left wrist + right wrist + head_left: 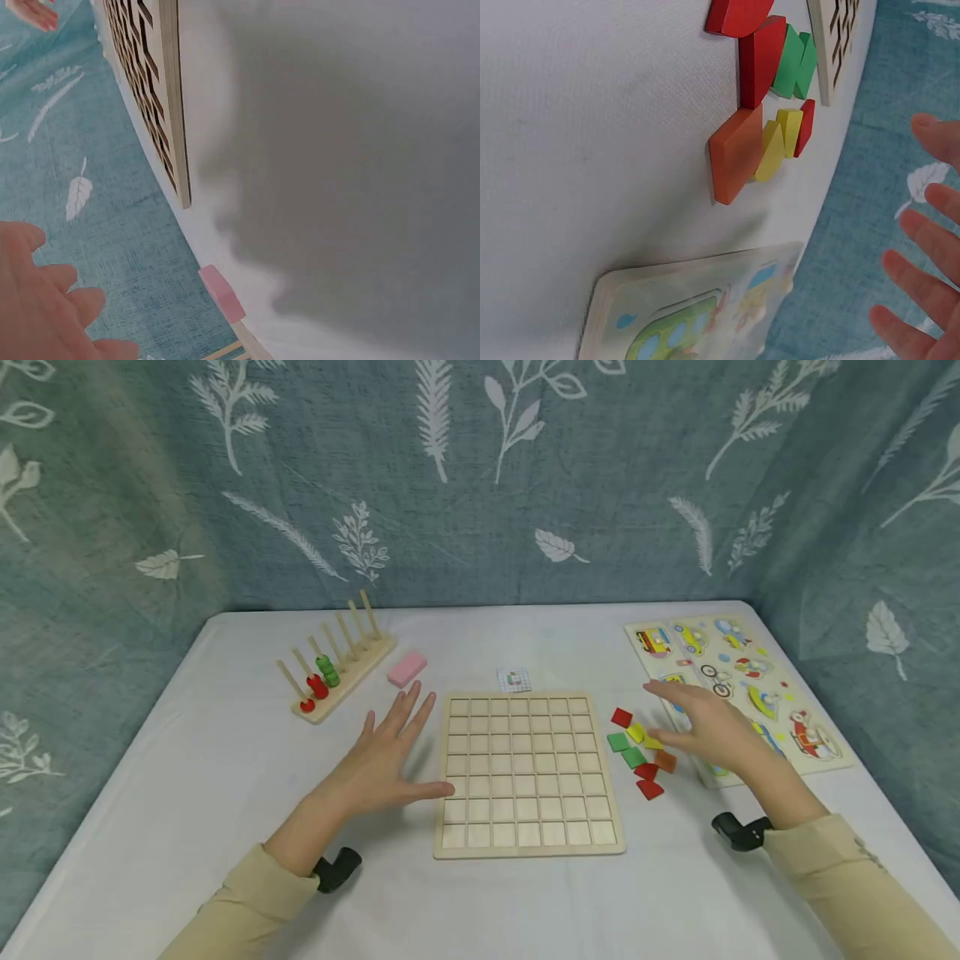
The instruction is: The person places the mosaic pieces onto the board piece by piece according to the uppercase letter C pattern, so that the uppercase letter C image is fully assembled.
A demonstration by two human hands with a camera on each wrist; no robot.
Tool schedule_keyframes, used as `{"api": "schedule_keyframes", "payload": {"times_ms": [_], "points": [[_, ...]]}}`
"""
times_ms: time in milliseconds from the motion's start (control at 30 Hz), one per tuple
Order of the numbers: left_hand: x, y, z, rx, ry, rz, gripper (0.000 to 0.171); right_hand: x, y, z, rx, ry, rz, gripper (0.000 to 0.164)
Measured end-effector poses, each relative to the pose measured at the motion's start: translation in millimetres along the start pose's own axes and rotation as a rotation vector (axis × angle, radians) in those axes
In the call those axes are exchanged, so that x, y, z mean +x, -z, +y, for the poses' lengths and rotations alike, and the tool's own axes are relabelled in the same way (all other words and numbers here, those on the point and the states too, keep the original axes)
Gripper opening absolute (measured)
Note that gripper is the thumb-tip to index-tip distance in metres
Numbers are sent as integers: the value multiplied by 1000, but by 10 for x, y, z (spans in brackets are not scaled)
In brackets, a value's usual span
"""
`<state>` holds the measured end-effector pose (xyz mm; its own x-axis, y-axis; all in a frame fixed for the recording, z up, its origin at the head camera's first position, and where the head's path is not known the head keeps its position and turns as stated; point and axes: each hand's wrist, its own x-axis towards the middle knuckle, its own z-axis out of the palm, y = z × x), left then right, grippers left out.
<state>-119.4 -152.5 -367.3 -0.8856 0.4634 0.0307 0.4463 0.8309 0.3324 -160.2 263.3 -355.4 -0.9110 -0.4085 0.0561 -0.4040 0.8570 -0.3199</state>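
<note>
A wooden grid board (528, 852) with rows of square cells lies mid-table. My left hand (390, 768) hovers at its left edge, fingers spread, thumb overlapping the frame in the head view; it holds nothing. To the right of the board my right hand (705, 727) is held above the table with fingers apart and nothing in them. Beneath and beside it lie several loose coloured tiles: an orange tile (736, 156), red tiles (762, 64), yellow tiles (770, 152) and green tiles (788, 61). A small patterned card (514, 680) lies just behind the board.
At the back left stands a wooden peg rack (348, 681) with red and green beads on some pegs. A pink block (407, 668) lies beside it. Picture puzzle boards (813, 760) lie at the right. A leaf-patterned cloth (480, 543) hangs behind the white table.
</note>
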Motion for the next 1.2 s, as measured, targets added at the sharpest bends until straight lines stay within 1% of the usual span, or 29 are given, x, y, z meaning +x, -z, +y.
{"api": "schedule_keyframes", "payload": {"times_ms": [233, 367, 567, 767, 1033, 1200], "points": [[-24, -47, 1, -65, -5, -14, 115, -33, -25, -3, 7, -60, -30, 63], [-44, -66, 5, -98, -9, -27, 116, -47, -40, -4, 22, -72, -33, 60], [-64, -86, 23, -175, -17, -42, 116, -50, -87, 17, 45, -95, -38, 57], [-84, -123, 47, -249, 12, -68, 118, -69, -149, 64, 51, -97, -13, 52], [-98, -186, 44, -275, 38, -70, 120, -74, -179, 78, 93, -96, -1, 51], [-123, -218, 49, -326, 55, -71, 120, -63, -200, 92, 101, -93, -3, 51]]}}
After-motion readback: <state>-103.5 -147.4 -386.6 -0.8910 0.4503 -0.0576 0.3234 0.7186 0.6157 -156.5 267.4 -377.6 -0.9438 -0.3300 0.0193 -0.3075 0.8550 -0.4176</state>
